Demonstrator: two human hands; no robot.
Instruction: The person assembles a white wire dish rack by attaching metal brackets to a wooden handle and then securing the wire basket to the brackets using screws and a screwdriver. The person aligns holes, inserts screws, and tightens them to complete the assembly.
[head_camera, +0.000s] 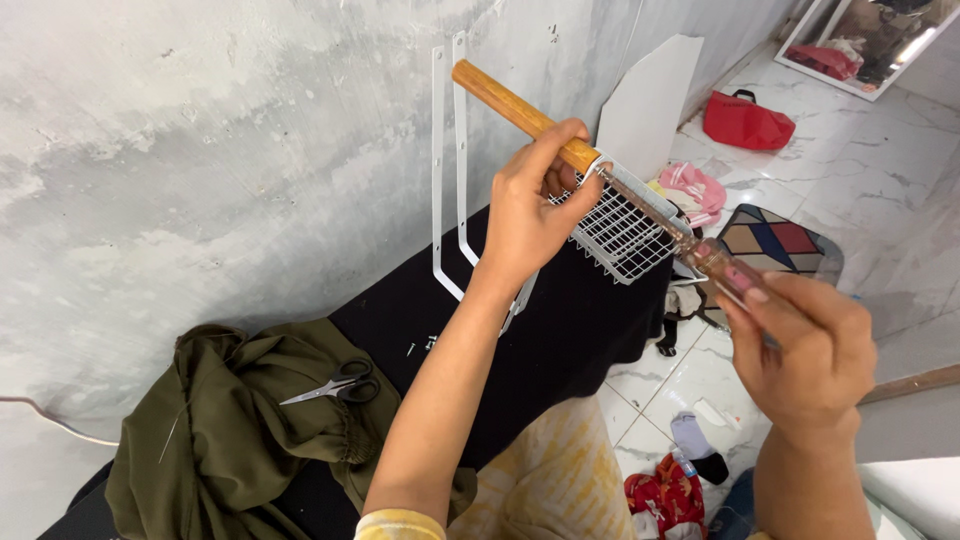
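We count two hands: our left hand and our right hand. There is one wooden-handled wire rack, one screwdriver, two white metal brackets, one pair of scissors, one olive garment, one red bag, and one black-covered tabletop.

An olive-green garment lies bunched on the black table with scissors on top. Two white brackets lean against the wall; a red bag sits on the floor.
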